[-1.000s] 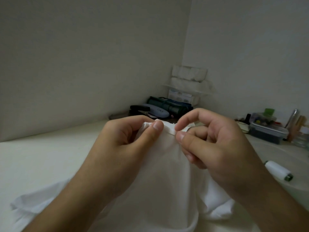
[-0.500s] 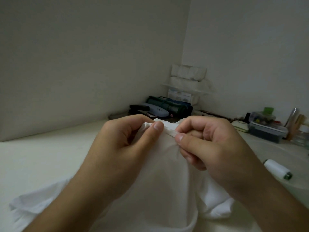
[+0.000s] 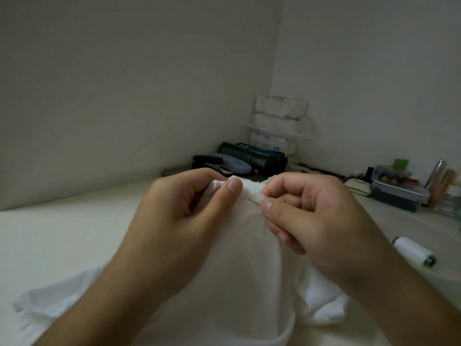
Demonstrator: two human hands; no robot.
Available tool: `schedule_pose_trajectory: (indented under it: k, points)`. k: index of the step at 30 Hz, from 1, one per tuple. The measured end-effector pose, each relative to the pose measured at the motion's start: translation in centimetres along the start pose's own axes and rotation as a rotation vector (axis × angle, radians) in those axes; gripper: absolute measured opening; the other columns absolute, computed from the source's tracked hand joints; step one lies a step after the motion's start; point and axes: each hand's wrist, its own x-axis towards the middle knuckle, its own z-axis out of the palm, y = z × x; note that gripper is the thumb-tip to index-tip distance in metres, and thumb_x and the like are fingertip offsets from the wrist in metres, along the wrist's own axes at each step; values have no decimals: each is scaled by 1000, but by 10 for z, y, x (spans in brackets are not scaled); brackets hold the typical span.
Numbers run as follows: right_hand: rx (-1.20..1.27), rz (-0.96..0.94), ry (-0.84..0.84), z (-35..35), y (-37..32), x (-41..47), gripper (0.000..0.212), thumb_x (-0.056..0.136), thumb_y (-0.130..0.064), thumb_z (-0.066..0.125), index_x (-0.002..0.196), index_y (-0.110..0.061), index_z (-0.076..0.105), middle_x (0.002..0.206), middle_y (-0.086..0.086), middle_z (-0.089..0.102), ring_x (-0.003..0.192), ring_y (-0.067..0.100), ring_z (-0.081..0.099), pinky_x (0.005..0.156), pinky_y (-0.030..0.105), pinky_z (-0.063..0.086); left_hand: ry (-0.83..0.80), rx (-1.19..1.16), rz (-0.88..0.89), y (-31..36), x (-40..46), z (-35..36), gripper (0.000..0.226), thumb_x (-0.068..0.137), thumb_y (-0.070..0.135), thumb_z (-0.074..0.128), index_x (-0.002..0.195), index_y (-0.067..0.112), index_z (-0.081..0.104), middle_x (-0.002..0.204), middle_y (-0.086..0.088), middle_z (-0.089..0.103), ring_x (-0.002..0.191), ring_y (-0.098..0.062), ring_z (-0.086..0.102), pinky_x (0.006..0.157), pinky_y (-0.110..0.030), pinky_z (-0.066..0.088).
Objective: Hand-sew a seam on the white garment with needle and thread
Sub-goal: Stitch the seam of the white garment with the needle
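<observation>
The left hand (image 3: 174, 221) and right hand (image 3: 316, 221) both pinch the folded edge of the white garment (image 3: 239, 265) with curled fingers, raised above the table (image 3: 62, 236); a thread spool (image 3: 414, 250) lies right of the garment.

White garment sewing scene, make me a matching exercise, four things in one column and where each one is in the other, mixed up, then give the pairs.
Things:
1. white garment
2. thread spool
3. glasses case
4. clear plastic box

Places:
A. lying on the table right of the hands
B. far right, against the wall
C. pinched by both hands
D. far corner, beside the green roll

Pairs: 1-C, 2-A, 3-D, 4-B
</observation>
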Motion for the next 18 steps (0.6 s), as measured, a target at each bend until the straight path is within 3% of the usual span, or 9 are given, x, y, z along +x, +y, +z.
schedule_pose_trajectory:
  k: [7,12,14,18]
  points:
    - [-156,-28,26,2,-1,-2,23,100,-13,66,78,-15,68,45,-7,44,42,8,38,46,15,36,-30,5,21,2,0,0,29,99,45,69,78,27,75,57,18,58,54,3,50,49,-12,37]
    - [-176,-20,44,2,-1,-3,22,100,-12,67,77,-13,66,42,-9,41,38,5,34,43,12,32,-71,-1,38,-2,-1,-1,23,98,45,67,82,30,75,60,12,62,55,4,52,50,-14,38]
    - [-177,-17,45,2,-2,-3,22,100,-12,67,77,-12,65,42,-9,40,37,4,33,41,12,31,-87,6,50,-1,-1,-2,20,95,42,65,83,29,75,63,7,65,56,1,54,50,-17,41]
    - [-180,-12,46,2,-3,-4,22,100,-12,68,78,-11,64,41,-10,38,35,4,31,40,12,29,-92,24,79,-1,-1,-2,20,95,41,64,84,27,75,66,-4,65,60,-26,59,52,-36,44]
